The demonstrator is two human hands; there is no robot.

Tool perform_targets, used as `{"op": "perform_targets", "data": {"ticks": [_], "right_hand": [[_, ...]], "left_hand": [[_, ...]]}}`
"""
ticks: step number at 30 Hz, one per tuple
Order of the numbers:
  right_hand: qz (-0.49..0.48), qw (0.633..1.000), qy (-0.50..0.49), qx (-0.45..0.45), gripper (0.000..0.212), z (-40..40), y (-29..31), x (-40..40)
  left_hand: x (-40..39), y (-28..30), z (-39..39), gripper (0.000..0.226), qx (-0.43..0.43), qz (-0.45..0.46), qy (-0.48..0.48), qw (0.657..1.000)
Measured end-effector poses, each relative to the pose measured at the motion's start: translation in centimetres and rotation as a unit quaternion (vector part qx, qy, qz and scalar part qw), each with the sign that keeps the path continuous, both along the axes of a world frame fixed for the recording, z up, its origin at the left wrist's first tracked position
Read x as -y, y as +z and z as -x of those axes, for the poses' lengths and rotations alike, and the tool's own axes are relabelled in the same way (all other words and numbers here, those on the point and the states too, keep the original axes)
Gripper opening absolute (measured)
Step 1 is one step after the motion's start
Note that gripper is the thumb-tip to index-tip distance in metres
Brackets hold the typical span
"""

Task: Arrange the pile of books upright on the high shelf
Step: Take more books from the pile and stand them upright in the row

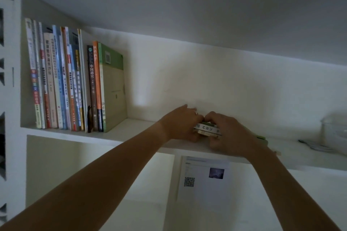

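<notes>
**High shelf, both hands on the flat pile**

High shelf [131, 133], white alcove: a row of upright books [75, 84] fills its left end, the green-covered one outermost. Bare board between that row and the pile. Pile of books [207, 130] lies flat near the front edge, right of centre. Left hand [181, 123] and right hand [228, 133] grip its two ends, fingers curled round. Glass jar [333, 131] far right, contents unclear.

"中国通史" on dark book spine [92, 88]
</notes>
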State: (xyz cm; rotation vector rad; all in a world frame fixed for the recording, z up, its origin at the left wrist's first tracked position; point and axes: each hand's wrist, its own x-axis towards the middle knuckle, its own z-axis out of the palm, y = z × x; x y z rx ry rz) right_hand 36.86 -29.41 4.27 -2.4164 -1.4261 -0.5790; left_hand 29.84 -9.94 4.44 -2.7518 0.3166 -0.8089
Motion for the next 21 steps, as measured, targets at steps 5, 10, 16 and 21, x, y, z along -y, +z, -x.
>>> {"op": "perform_targets", "data": {"ticks": [5,10,16,21], "right_hand": [[0.012,0.987,-0.160,0.014,0.074,-0.6,-0.9,0.3],[-0.085,0.985,-0.116,0.098,0.045,2.6,-1.0,-3.4],[-0.260,0.960,-0.075,0.069,0.041,10.6,0.3,-13.9],[-0.406,0.909,-0.077,-0.053,0.038,16.1,2.3,-22.3]], "left_hand": [[-0.6,-0.1,1.1,0.045,0.014,-0.046,0.029,0.998],[-4.4,2.1,5.7,0.037,0.156,-0.100,-0.019,0.982],[-8.2,0.9,12.8,0.055,0.405,-0.008,0.016,0.914],[-13.0,-0.2,17.2,0.049,0.435,0.103,0.130,0.885]]}}
